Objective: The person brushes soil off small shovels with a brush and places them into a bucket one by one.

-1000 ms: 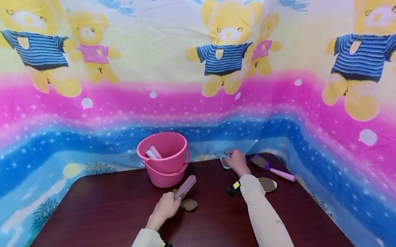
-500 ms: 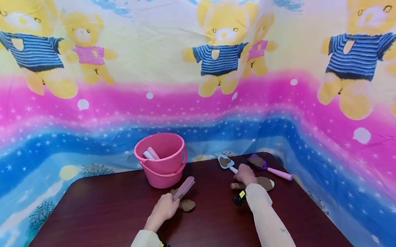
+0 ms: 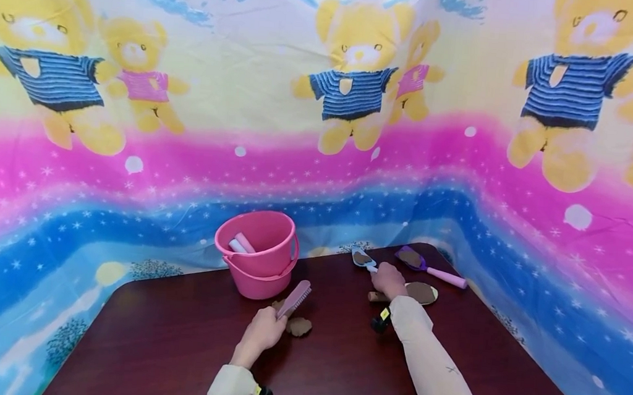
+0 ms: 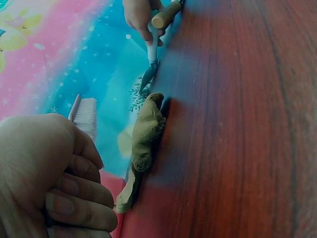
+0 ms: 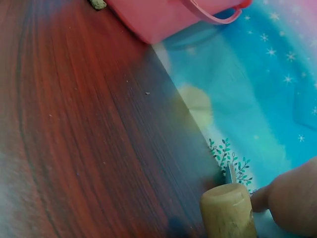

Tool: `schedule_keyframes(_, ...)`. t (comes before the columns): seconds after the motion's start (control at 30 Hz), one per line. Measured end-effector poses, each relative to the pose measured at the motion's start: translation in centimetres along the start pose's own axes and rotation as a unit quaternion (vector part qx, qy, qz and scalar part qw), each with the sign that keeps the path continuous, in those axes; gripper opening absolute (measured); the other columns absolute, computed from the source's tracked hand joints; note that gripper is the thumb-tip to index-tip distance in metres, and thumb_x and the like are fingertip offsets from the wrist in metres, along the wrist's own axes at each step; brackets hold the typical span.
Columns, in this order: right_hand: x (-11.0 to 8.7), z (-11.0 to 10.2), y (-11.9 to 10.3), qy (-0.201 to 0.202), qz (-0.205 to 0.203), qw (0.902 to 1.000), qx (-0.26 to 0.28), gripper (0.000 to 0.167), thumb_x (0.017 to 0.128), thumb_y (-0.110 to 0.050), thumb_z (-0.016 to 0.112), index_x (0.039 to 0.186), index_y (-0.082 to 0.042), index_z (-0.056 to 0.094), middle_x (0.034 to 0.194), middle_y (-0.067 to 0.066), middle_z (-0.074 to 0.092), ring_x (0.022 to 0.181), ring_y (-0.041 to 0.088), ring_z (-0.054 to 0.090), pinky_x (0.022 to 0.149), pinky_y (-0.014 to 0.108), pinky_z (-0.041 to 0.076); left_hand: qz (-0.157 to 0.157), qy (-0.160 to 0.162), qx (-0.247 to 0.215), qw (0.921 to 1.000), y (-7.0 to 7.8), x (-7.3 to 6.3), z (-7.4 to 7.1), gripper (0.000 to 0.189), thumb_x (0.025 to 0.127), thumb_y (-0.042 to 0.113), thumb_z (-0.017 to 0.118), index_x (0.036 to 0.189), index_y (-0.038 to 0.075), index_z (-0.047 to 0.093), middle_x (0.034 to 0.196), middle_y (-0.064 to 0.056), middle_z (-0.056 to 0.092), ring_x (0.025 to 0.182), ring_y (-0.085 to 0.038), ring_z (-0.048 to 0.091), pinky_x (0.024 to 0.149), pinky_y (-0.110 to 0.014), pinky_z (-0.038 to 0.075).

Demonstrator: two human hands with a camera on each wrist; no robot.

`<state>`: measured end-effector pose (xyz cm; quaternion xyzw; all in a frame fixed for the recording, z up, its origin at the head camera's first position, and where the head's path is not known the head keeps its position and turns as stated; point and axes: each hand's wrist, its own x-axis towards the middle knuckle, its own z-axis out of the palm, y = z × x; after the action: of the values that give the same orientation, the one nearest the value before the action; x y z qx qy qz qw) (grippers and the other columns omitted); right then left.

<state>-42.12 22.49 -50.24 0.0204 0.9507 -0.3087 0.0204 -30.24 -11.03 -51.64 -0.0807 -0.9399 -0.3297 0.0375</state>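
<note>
My left hand [image 3: 266,329] grips a pink brush [image 3: 296,297] by its handle, bristles pointing right, above two brown clay-like lumps [image 3: 299,327] on the table. In the left wrist view its fingers are curled in and the brush's white bristles [image 4: 86,115] show past the knuckles. At the back right, my right hand [image 3: 390,280] holds the white handle of a small light-blue shovel [image 3: 364,258] with brown material in its scoop. Beside that hand lies a wooden handle [image 3: 378,296], seen close up in the right wrist view. An oval brown-filled head [image 3: 422,293] shows past the wrist.
A pink bucket [image 3: 255,273] with a white and a pink cylinder inside stands at the table's back edge. Right of my right hand lies a purple shovel [image 3: 413,258] with a pink handle [image 3: 446,277] and brown material in it. A bear-printed cloth [image 3: 246,93] hangs behind the table.
My right hand has moved from the light-blue shovel's scoop back onto its handle, toward the wooden handle; the scoop has since shifted slightly right. My left hand has stayed nearly still with the brush.
</note>
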Motion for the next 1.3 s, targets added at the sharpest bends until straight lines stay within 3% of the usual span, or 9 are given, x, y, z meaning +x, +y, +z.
schedule_keyframes(0.23,-1.0,-0.5,-1.2,0.055,0.005,0.9983,-0.018,0.025,0.103,-0.025,0.055,0.092,-0.004,0.059,0.075,0.01,0.053,0.065,0.025,0.053,0.059,0.038,0.04,0.002,-0.006,-0.001,1.0,0.0,0.1,0.0,0.032,0.097,0.019,0.054,0.066,0.01,0.053,0.058,0.001,0.044,0.047,-0.012,0.041,0.043,-0.027,0.034)
schedule_keyframes(0.67,-5.2,-2.4,-4.5,0.074,-0.046,0.9962,0.004,0.026,0.093,-0.023,0.064,0.074,-0.007,0.062,0.064,0.005,0.052,0.057,0.022,0.048,0.052,0.035,0.037,0.005,-0.006,-0.001,1.0,-0.1,-0.1,0.1,0.031,0.097,0.019,0.054,0.069,0.009,0.055,0.058,0.001,0.044,0.047,-0.011,0.042,0.043,-0.027,0.034)
schedule_keyframes(1.0,-7.5,-3.8,-7.8,0.109,-0.071,0.9912,-0.024,0.025,0.093,-0.034,0.073,0.09,-0.009,0.074,0.071,0.003,0.064,0.062,0.022,0.057,0.055,0.037,0.044,0.015,0.015,-0.007,0.9997,1.0,0.5,-0.9,0.018,0.097,0.017,0.055,0.088,0.004,0.063,0.06,0.0,0.044,0.049,-0.013,0.041,0.044,-0.027,0.033)
schedule_keyframes(1.13,-8.8,-4.0,-8.8,0.1,-0.08,0.9915,-0.025,0.021,0.094,-0.033,0.072,0.092,-0.012,0.075,0.067,0.001,0.062,0.057,0.02,0.057,0.052,0.036,0.044,0.011,0.011,-0.015,0.9998,1.5,0.2,-1.4,0.021,0.098,0.017,0.054,0.085,0.005,0.064,0.058,0.001,0.043,0.048,-0.013,0.039,0.043,-0.027,0.031)
schedule_keyframes(1.3,-10.4,-4.0,-9.9,0.095,-0.093,0.9899,-0.049,0.019,0.092,-0.033,0.074,0.088,-0.014,0.075,0.071,0.0,0.063,0.061,0.02,0.055,0.055,0.036,0.044,-0.001,0.003,-0.026,0.9997,1.5,-0.2,-1.7,0.026,0.099,0.019,0.053,0.076,0.008,0.06,0.056,0.003,0.041,0.046,-0.012,0.036,0.042,-0.027,0.028)
